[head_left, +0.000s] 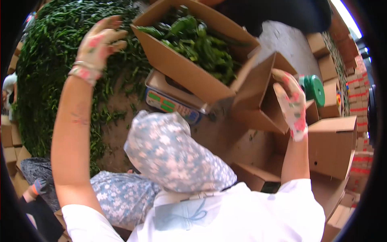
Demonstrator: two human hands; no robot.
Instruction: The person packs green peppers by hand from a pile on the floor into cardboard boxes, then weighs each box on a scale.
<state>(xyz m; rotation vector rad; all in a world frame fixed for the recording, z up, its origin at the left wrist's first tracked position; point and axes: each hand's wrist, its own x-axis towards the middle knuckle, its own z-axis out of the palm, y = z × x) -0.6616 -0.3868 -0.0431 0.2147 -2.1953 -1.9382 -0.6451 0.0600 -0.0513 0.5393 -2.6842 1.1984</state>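
My left hand (96, 50), in a pale glove with a red and green print, is raised over the edge of a large heap of green peppers (52, 60). Its fingers are apart with nothing in them. To its right, an open cardboard box (181, 66) filled with green peppers (201, 44) rests tilted on a digital scale (169, 105). My right hand (293, 105), gloved the same way, is beside an open cardboard box (258, 90). Its thumb and fingers are spread, and its fingertips overlap that box's edge in this view.
A green round container (314, 89) stands beyond my right hand. More cardboard boxes (328, 147) are close on the right, with stacked cartons (358, 94) behind. At lower left another person's gloved hand (38, 186) shows. My knee in flowered cloth (161, 149) is below the scale.
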